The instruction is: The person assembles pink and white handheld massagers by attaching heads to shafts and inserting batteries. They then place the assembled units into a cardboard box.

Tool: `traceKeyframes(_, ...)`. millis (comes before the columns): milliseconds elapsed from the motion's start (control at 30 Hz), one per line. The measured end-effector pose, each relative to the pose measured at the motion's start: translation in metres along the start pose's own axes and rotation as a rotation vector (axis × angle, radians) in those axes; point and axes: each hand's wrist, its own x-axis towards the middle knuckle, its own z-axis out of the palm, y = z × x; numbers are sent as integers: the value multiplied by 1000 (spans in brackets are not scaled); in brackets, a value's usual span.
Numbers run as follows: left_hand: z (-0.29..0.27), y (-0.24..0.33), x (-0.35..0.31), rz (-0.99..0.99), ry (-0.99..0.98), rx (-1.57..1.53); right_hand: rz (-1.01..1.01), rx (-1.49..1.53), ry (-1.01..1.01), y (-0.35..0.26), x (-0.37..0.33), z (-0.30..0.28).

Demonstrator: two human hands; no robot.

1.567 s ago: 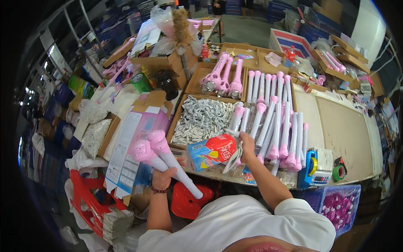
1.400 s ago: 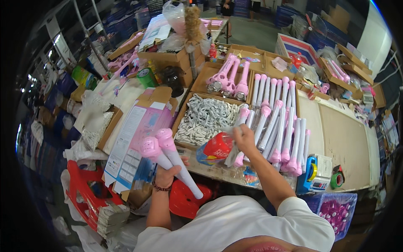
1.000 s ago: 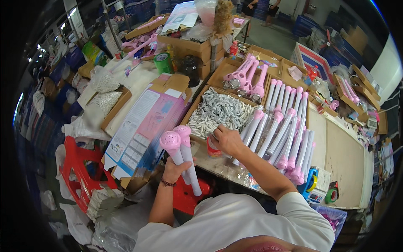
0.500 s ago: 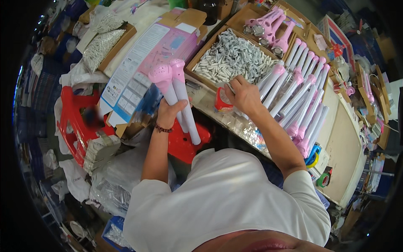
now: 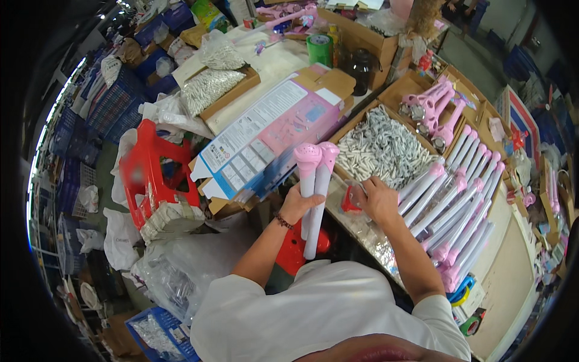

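My left hand grips two pink-and-white toy wands upright, their pink heads up. My right hand rests at the table's front edge, fingers closed on a small red-and-clear packet. Just beyond it lies a cardboard tray of small white parts. To the right, a row of more pink-and-white wands lies side by side on the table.
A pink and blue printed carton lies flat left of the tray. A red plastic stool stands at the left, with plastic bags below it. A box of pink toy parts sits further back. Tape rolls lie at the lower right.
My view has swung left and down. My right hand has come from the row of wands to the table's front edge with the red packet. My left hand still holds the two wands.
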Motion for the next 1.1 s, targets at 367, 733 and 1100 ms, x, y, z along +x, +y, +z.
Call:
traceKeyframes(367, 29, 45, 14, 137, -193, -143, 665, 873, 608, 34, 6, -60)
traceKeyframes(733, 115, 82, -10, 231, -381, 16, 468, 1603, 862, 10, -13, -135)
traceKeyframes(1100, 244, 40, -97, 307, -508, 558, 600, 1022, 434, 47, -103, -192)
